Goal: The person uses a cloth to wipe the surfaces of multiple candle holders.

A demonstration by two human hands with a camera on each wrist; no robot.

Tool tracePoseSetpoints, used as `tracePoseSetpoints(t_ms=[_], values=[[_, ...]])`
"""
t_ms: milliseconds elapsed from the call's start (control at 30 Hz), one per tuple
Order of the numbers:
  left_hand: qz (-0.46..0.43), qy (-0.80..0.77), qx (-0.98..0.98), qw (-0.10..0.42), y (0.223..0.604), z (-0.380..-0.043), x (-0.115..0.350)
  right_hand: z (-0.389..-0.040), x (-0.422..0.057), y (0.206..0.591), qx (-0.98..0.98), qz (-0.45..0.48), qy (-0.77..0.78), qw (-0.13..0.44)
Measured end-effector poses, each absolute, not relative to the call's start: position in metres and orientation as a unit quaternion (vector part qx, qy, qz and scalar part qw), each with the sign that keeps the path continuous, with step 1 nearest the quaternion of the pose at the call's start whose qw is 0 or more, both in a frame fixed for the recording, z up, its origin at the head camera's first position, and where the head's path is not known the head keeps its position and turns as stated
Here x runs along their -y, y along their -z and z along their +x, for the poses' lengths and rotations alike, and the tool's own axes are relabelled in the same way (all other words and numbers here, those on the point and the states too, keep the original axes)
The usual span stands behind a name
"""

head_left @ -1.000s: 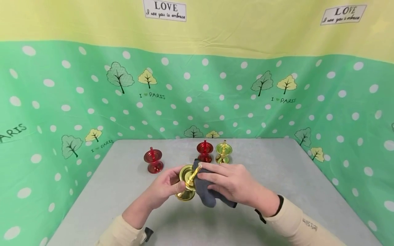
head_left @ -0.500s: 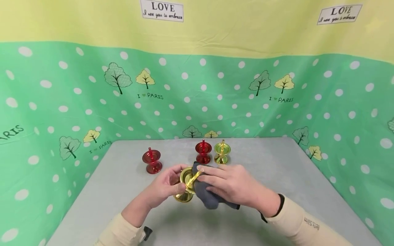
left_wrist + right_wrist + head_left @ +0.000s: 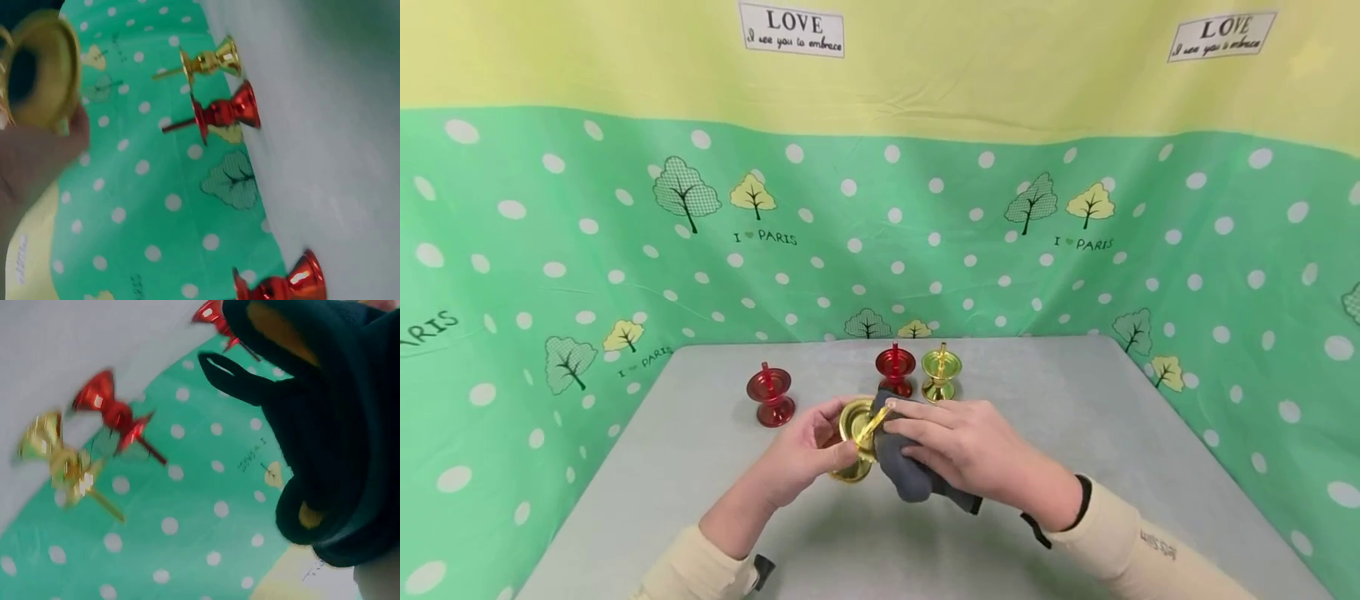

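In the head view my left hand [image 3: 797, 454] grips a shiny gold candle holder [image 3: 852, 417] by its dish, thumb on the near rim. The holder is tilted, its centre post leaning toward my right hand [image 3: 966, 442]. That hand holds a dark grey cloth [image 3: 901, 468] against the right side of the dish, fingertips close by the post's tip. The left wrist view shows the hollow underside of the gold foot [image 3: 62, 75], blurred. Folds of the cloth [image 3: 312, 437] fill much of the right wrist view and hide the fingers there.
One red candle holder [image 3: 772, 385] stands at the left of the grey table [image 3: 655, 467]. Another red one [image 3: 895, 362] and a second gold one [image 3: 941, 365] stand side by side at the back. A green and yellow curtain [image 3: 820, 275] hangs behind the table.
The gold candle holder and the cloth have shifted slightly up together over the last half second, and the holder's tilt has changed a little. Both hands keep their hold; the standing holders stay put.
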State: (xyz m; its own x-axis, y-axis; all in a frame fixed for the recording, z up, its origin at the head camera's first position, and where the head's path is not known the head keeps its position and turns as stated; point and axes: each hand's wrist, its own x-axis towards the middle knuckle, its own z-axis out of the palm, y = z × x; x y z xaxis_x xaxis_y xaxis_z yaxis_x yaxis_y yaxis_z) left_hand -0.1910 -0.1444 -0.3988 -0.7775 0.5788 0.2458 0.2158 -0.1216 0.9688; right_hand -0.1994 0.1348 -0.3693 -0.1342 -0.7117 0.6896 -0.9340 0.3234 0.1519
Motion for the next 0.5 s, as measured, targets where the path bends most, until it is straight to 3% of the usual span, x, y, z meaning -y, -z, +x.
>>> tracePoseSetpoints(t_ms=[100, 233, 500], values=[[0.261, -0.696, -0.664, 0.080, 0.400, -0.188, 0.134, -0.195, -0.132, 0.376, 0.732, 0.550, -0.208, 0.344], [0.248, -0.705, -0.661, 0.061, 0.401, -0.185, 0.127, -0.193, -0.129, 0.383, 0.699, 0.564, -0.271, 0.347], [0.314, -0.674, -0.657, 0.126, 0.401, -0.188, 0.141, -0.206, -0.138, 0.382, 0.695, 0.584, -0.213, 0.361]])
